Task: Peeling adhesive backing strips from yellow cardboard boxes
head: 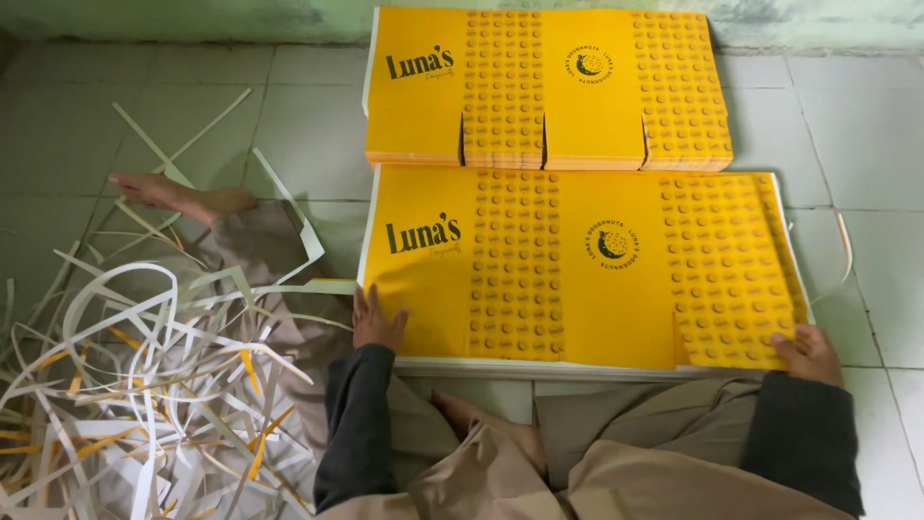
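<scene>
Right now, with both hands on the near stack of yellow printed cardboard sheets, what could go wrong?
The top sheet of the near stack of yellow printed cardboard sheets may slip askew, since the left hand and right hand press only its corners. The pile of white paper strips could snag a sleeve.

left hand (377,323): flat, fingers spread, palm down | right hand (808,352): palm down, fingers curled | dark sleeves

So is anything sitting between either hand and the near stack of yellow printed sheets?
Nothing visible. The left hand rests flat on the near stack of yellow sheets at its lower left corner, and the right hand touches its lower right corner. The paper strips lie off to the left.
</scene>
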